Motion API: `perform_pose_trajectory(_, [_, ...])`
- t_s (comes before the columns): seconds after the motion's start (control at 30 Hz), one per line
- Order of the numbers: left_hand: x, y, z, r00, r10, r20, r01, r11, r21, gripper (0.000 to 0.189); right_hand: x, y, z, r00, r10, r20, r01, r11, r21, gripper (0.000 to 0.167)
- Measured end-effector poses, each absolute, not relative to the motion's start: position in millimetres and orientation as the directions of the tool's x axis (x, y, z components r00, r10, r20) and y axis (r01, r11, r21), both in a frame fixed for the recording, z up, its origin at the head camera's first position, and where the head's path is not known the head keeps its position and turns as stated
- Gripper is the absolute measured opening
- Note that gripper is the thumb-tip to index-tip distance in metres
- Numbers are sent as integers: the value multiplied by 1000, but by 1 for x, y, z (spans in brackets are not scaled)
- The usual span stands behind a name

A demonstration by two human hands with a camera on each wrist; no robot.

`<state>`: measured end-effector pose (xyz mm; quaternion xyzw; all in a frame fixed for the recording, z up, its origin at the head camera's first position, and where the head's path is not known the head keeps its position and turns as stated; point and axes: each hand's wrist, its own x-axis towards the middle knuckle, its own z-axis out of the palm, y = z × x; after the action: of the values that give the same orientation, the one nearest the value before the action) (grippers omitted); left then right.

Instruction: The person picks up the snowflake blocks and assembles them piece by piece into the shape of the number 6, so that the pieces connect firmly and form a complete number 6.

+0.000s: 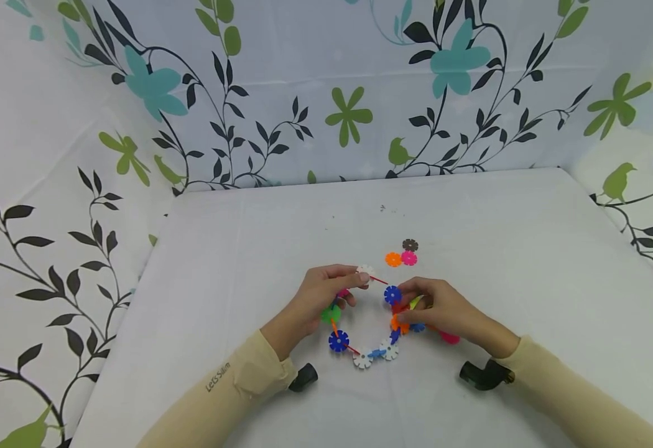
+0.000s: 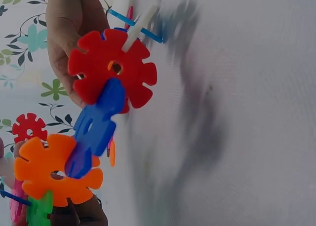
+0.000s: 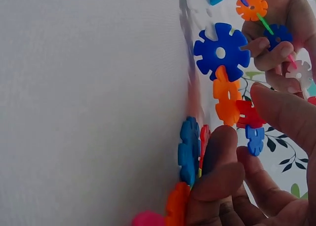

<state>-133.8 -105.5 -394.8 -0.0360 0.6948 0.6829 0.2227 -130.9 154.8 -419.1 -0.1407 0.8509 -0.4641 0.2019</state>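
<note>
A looped disc chain (image 1: pixel 362 361) spans both hands over the table (image 1: pixel 220 249). The right hand (image 1: pixel 444 306) pinches its right side; the left hand (image 1: pixel 318 295) pinches a white disc (image 1: pixel 365 270) at its far side. Beyond lie loose orange (image 1: pixel 393 259), pink (image 1: pixel 409 258) and brown discs (image 1: pixel 410 245).

Chain: red disc (image 2: pixel 136 73) at upper center, face to camera. Blue disc (image 2: pixel 102 120), tilted, links it to orange disc (image 2: pixel 35 167) below. Green disc (image 2: pixel 39 213) adjoins the orange lower edge. White disc (image 2: pixel 141 24), seen edge-on, adjoins the red upper edge. Upper hand (image 2: pixel 71 23): behind the red disc. Lower hand (image 2: pixel 91 211): partly hidden by the orange disc. Right side: white surface (image 2: pixel 266 112) with blurred shadow.
</note>
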Motion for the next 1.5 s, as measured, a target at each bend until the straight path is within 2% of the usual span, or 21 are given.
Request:
perform_pose_trajectory(0.27, [-138,-104,-391,-903,235,-359,-326,169,930,37,-127,153,-420,-886,-421,-193,-41,486,-873,54])
perform_pose_trajectory(0.73, [-141,-104,-396,-894,233,-382,-327,242,913,35,-120,146,-414,-904,-395,-163,-45,467,-883,53])
perform_pose_trajectory(1.03, [-140,-105,-400,-886,243,-395,-335,255,907,36,-117,146,-415,-912,-385,-142,-57,462,-885,51])
perform_pose_trajectory(1.27, [-141,-103,-400,-883,243,-401,-346,240,907,30,-113,147,-413,-919,-378,-115,-68,440,-896,50])
perform_pose_trajectory(1.5, [-141,-104,-400,-879,250,-405,-364,196,911,37,-110,147,-412,-924,-365,-112,-61,431,-900,49])
